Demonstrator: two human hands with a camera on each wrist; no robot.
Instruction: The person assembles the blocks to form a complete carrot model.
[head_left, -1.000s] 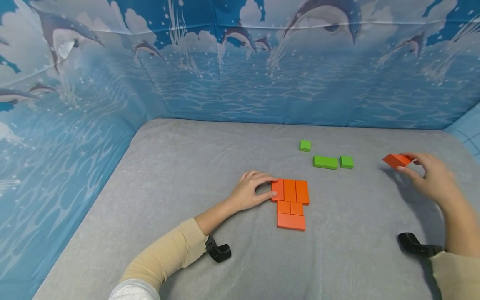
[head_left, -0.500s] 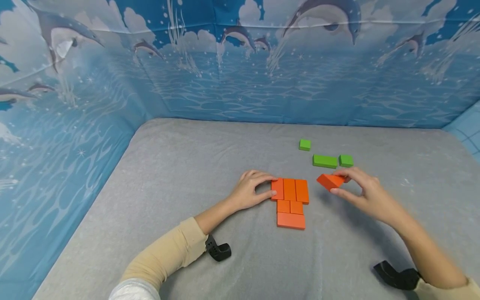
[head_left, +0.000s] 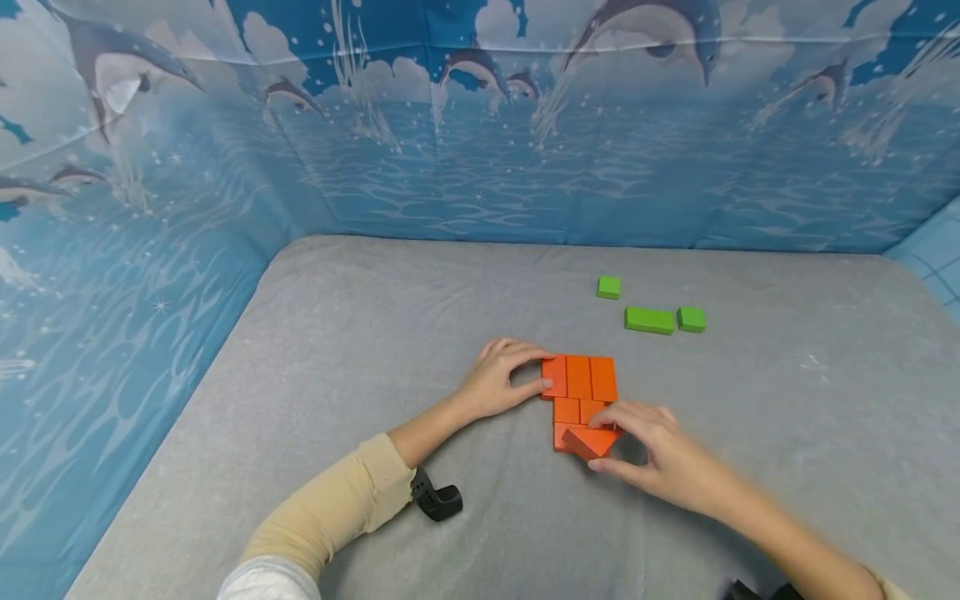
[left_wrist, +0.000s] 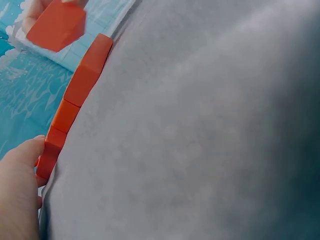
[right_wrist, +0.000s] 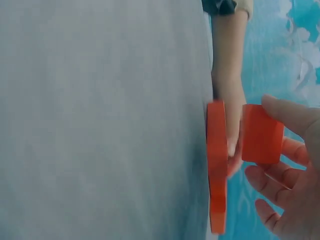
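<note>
Several flat orange blocks lie side by side on the grey cloth: three long blocks [head_left: 579, 377] standing lengthwise at the back, two small blocks [head_left: 567, 411] below them, and a crosswise block [head_left: 560, 437] nearest me, partly covered. My left hand [head_left: 497, 382] holds the leftmost long block [left_wrist: 50, 152] by thumb and fingertips. Between thumb and fingers, my right hand [head_left: 660, 454] pinches an orange triangular block [head_left: 592, 442]. It hangs tilted over the crosswise block, raised off the cloth as the right wrist view shows, hiding part of that block.
Behind the orange blocks lie a long green block [head_left: 649, 320] and two small green blocks, one to its right [head_left: 691, 319] and one farther back [head_left: 609, 287]. A blue dolphin-print curtain [head_left: 480, 167] borders the grey cloth [head_left: 375, 333] at the back and left.
My right hand has brought the triangular block from the far right, leftward and nearer, to above the crosswise block. My left hand has stayed at the leftmost long block.
</note>
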